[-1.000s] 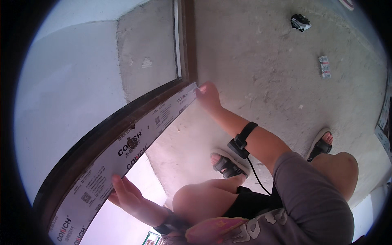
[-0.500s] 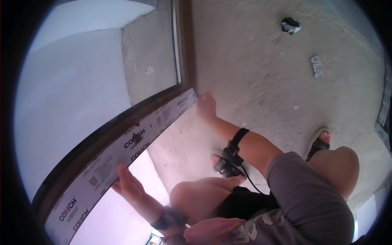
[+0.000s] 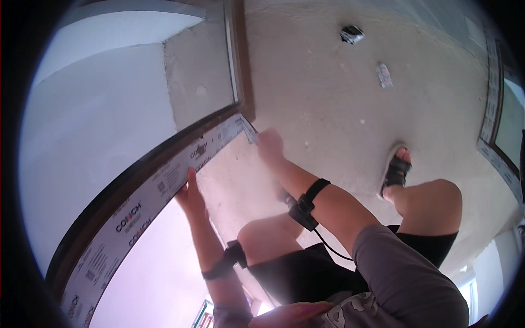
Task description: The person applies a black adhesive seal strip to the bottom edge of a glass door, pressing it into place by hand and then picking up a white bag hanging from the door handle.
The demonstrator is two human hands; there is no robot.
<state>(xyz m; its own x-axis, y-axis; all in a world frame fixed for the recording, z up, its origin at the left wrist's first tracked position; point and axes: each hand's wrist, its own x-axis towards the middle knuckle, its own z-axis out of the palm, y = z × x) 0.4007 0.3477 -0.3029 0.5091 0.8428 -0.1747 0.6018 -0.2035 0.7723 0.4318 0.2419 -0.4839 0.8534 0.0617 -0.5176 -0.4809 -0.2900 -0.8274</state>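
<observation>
A brown window sash with glass [image 3: 186, 71] stands before me on the left, its lower frame bar [image 3: 158, 156] running diagonally. White printed protective film [image 3: 128, 218] covers the face of that bar. At the bar's right corner, an end of the film [image 3: 249, 131] has come away and folds out toward my right hand [image 3: 269, 145]. That hand is closed on the loose film end, its fingers partly blurred. My left hand [image 3: 190, 194] grips the edge of the bar around its middle, with the thumb up against the film and the other fingers mostly hidden.
On the bare concrete floor [image 3: 317, 98] lie a crumpled black and white wrapper [image 3: 352, 34] and a small printed packet [image 3: 384, 75]. Another film-covered frame [image 3: 492, 109] leans at the far right. My sandalled foot [image 3: 396, 169] is on the floor.
The film's end at the corner has lifted off the bar, with my right hand drawing it slightly down. My left hand has slid up along the bar toward the corner. The view has shifted.
</observation>
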